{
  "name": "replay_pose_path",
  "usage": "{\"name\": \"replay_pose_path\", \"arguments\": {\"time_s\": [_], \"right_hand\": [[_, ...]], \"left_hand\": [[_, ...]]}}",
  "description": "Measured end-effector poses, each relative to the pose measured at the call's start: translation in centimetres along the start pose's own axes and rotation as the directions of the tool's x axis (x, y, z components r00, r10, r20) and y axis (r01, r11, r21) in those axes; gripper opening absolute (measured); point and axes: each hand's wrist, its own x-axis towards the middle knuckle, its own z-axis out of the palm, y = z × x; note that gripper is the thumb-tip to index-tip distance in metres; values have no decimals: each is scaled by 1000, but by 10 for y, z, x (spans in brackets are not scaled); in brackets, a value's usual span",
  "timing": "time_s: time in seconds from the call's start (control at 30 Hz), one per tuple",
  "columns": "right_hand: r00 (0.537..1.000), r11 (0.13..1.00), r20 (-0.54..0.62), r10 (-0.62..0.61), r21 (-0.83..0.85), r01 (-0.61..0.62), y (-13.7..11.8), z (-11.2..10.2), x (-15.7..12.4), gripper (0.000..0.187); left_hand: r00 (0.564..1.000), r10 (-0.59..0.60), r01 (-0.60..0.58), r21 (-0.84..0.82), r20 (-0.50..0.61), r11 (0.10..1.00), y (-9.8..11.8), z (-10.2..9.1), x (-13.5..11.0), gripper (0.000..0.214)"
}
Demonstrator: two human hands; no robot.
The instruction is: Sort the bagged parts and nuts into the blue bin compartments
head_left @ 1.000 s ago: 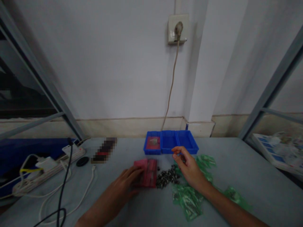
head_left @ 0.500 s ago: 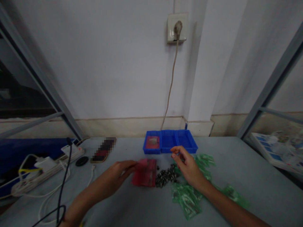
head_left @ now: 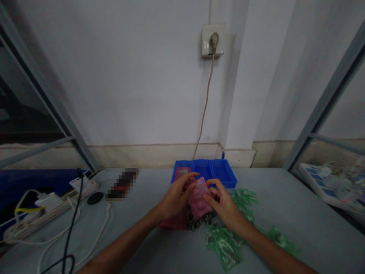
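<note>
1. Left hand (head_left: pixel 175 198): grip closed, thumb and fingers pinching the left and top edge of the pink bag (head_left: pixel 199 196).
2. Right hand (head_left: pixel 225 205): grip closed too, fingertips pinching the same bag on its right edge.
3. Pink bag is held up between both hands, clear of the desk (head_left: pixel 285 213), just above the pile of small dark metal parts (head_left: pixel 199 221) and in front of the blue tray (head_left: pixel 225 173).
4. More pink bags (head_left: pixel 173 222) lie flat under the left wrist; green bags (head_left: pixel 225 243) are spread under and beside the right forearm.
5. Handling, my judgement: thin film, so pinch at the edges only, keep both grips light, and hold the mouth upward and over the pile so nothing scatters.
6. Can't tell whether the bag mouth is open; too blurred.
</note>
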Motion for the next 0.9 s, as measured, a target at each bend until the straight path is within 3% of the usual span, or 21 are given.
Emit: {"name": "replay_pose_path", "arguments": {"time_s": [0.1, 0.2, 0.3, 0.43, 0.7, 0.77, 0.83, 0.9], "right_hand": [[999, 995, -34, 17, 101, -14, -5, -1, 3, 51], [997, 987, -64, 51, 154, -40, -14, -1, 4, 55], [994, 987, -69, 81, 142, -70, -20, 0, 4, 48], [987, 987, -124, 102, 137, -85, -21, 0, 3, 40], [977, 940, -119, 175, 315, -130, -17, -2, 1, 33], [978, 938, -100, 183, 317, -143, -17, -2, 1, 35], [979, 932, -64, 194, 322, -164, -16, -2, 2, 40], [983, 950, -68, 168, 278, -143, -13, -2, 3, 46]], "left_hand": [[978, 183, -168, 140, -102, 976, -9, 10, -7, 41], [963, 268, -254, 262, -19, 931, -15, 12, -16, 51], [964, 265, -251, 308, -4, 918, -16, 12, -21, 56], [966, 257, -240, 260, -33, 935, -8, 9, -25, 38], [950, 303, -313, 286, 80, 906, 8, 4, -29, 61], [956, 288, -293, 284, 61, 913, 4, 6, -28, 46], [970, 241, -226, 270, -21, 936, -2, 8, -27, 26], [980, 166, -136, 227, -114, 964, -6, 9, -25, 21]]}}
